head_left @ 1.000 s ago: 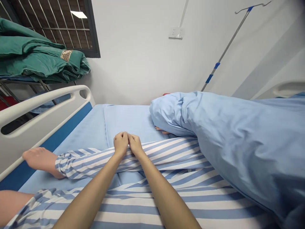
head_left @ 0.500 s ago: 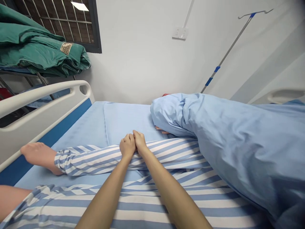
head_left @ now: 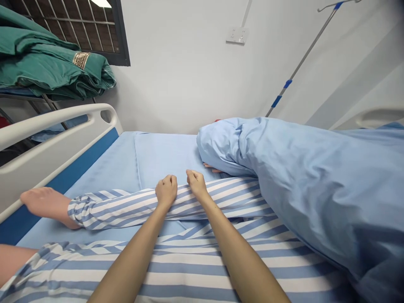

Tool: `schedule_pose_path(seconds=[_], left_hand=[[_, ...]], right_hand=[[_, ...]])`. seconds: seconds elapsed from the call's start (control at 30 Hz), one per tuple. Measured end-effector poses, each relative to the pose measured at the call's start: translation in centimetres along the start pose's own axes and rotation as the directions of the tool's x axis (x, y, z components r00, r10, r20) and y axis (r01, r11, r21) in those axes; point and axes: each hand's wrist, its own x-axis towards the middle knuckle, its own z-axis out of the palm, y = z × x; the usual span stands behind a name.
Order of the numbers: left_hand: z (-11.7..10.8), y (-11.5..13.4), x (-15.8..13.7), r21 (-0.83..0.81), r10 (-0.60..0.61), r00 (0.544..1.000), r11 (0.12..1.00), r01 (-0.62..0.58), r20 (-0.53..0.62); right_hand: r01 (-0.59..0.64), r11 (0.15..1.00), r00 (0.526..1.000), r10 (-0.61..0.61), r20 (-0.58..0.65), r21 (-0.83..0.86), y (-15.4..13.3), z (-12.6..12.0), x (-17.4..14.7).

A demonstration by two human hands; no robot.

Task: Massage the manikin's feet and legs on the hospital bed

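My left hand [head_left: 166, 190] is closed in a fist over the striped trouser leg [head_left: 113, 210], around the lower leg. A short gap to its right, my right hand [head_left: 196, 183] is also a fist, above the same leg nearer the quilt. No object shows in either hand. I cannot tell whether the fists touch the cloth. A bare foot [head_left: 47, 204], smooth like a manikin's, sticks out of this trouser leg at the left. The nearer striped leg [head_left: 176, 269] lies under my forearms.
A bunched light-blue quilt [head_left: 303, 176] covers the right side, with fingertips [head_left: 213, 169] showing at its edge. Blue sheet [head_left: 167, 155] covers the bed. A white bed-end board [head_left: 63, 143] stands left, green folded bedding [head_left: 57, 63] beyond it. An IV pole [head_left: 299, 65] rises behind.
My fists were pressed together side by side on the leg. They have moved apart, the right one to the right. The view has shifted slightly.
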Motion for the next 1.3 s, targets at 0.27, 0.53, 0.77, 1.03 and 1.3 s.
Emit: schedule_pose_path(seconds=[0.27, 0.53, 0.77, 1.03, 1.3], left_hand=[[-0.5, 1.4, 0.5, -0.023, -0.055, 0.996, 0.998, 0.057, 0.068], [0.8, 4.5, 0.4, -0.576, -0.028, 1.0, 0.817, 0.022, -0.001], [2.4, 3.3, -0.8, -0.468, 0.032, 0.999, 0.883, -0.044, -0.033], [2.0, 3.3, -0.7, -0.445, 0.04, 0.999, 0.895, -0.038, -0.004], [2.5, 3.4, -0.8, -0.388, 0.044, 0.999, 0.921, -0.045, -0.011]], right_hand=[[-0.011, 0.996, 1.0, 0.013, -0.022, 0.091, 0.1, 0.1, 0.4], [-0.031, 0.988, 0.998, 0.038, -0.043, 0.149, 0.1, 0.0, 0.5], [-0.026, 0.998, 0.997, 0.029, -0.067, 0.054, 0.2, 0.4, 0.3], [0.017, 0.98, 1.0, -0.019, -0.008, -0.2, -2.7, -0.6, 0.5], [0.106, 0.913, 0.994, -0.111, 0.01, -0.393, -1.1, -3.3, -0.4]])
